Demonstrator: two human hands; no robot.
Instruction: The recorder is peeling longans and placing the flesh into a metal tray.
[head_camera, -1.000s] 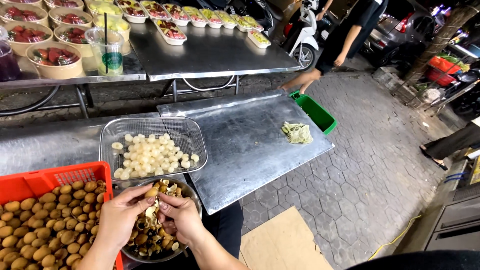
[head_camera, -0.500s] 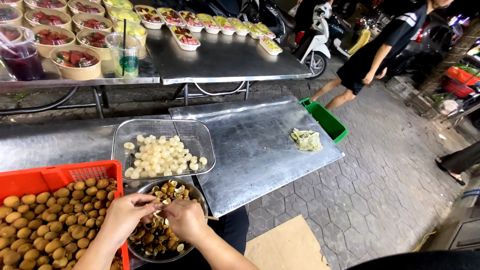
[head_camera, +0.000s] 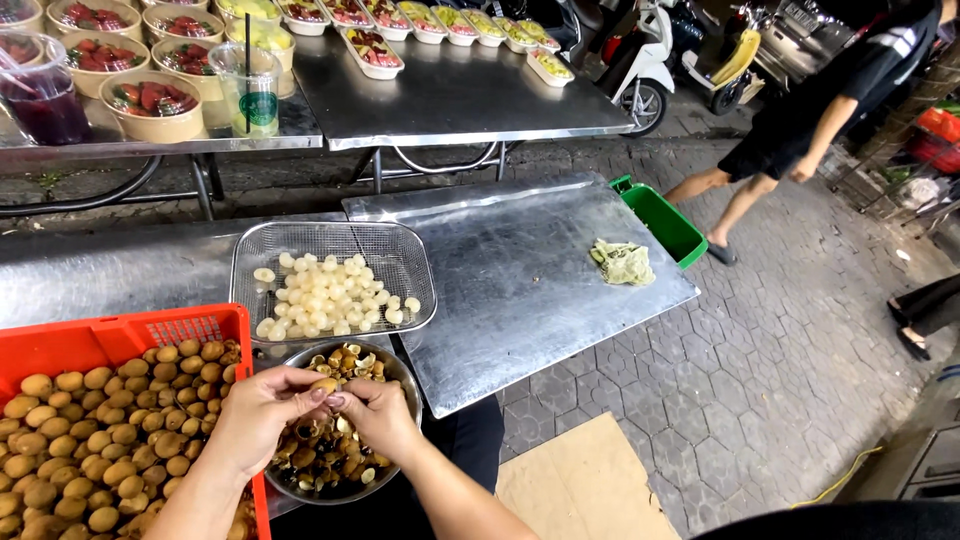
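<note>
My left hand (head_camera: 262, 412) and my right hand (head_camera: 380, 415) meet over a round metal bowl (head_camera: 398, 365) of brown fruit shells and dark seeds. Both pinch one small brown longan fruit (head_camera: 323, 385) between the fingertips. To the left, a red plastic crate (head_camera: 120, 335) holds several unpeeled brown fruits. Just beyond the bowl, a metal mesh basket (head_camera: 395, 250) contains peeled white fruit flesh (head_camera: 325, 298).
A steel table (head_camera: 520, 280) carries a crumpled greenish cloth (head_camera: 622, 262); a green bin (head_camera: 662, 220) hangs at its far edge. A back table (head_camera: 450, 95) has cups and trays of cut fruit. A person in black walks at right. Cardboard (head_camera: 590, 480) lies on the pavement.
The view has shifted slightly. My hands stay over the bowl working the fruit between the fingertips. The person in black has walked further right along the pavement.
</note>
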